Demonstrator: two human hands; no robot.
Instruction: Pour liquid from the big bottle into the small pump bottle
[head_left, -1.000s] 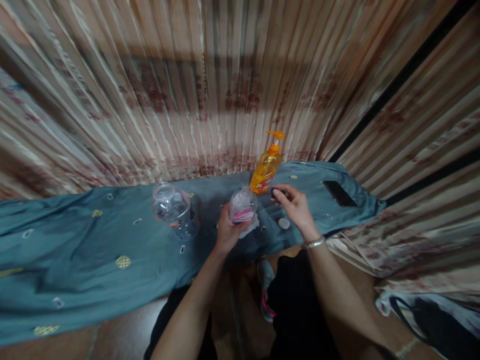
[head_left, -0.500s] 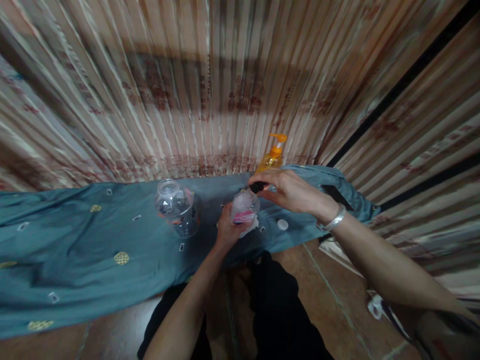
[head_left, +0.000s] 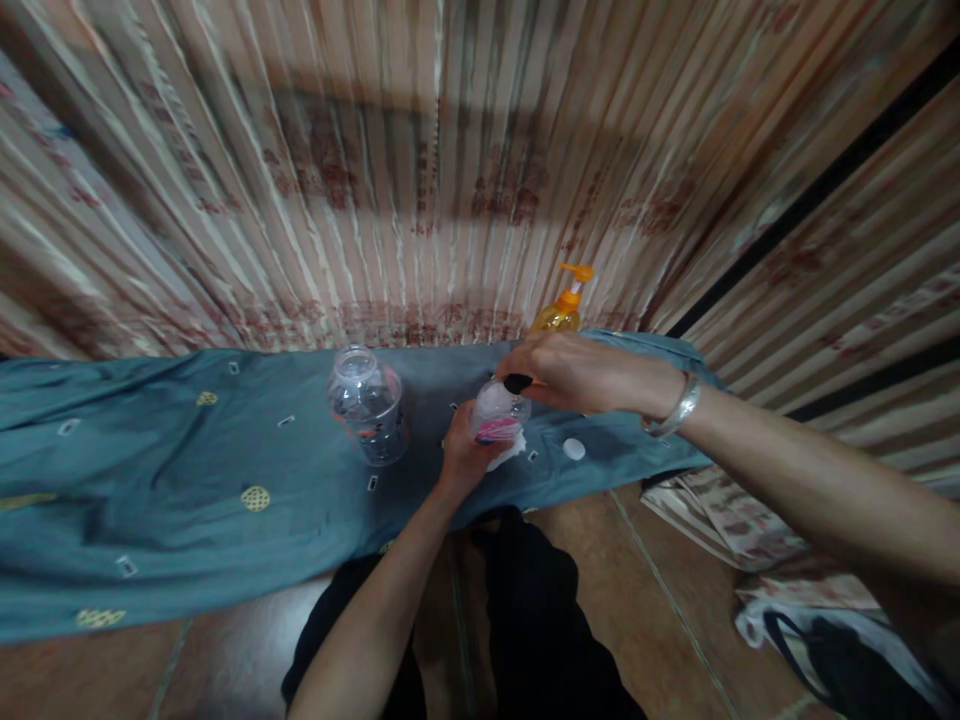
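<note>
bottle in left hand — mouth hidden, black cap in right hand

Nothing legible; pink label on the bottle (blurred, perhaps printed).

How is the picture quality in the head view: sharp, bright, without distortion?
Head view: dim; motion blur streaks the curtain, crossed by a shadow band; the wide lens bends the blue cloth; the small bottle in the left hand and black cap in the right hand look soft.
</note>
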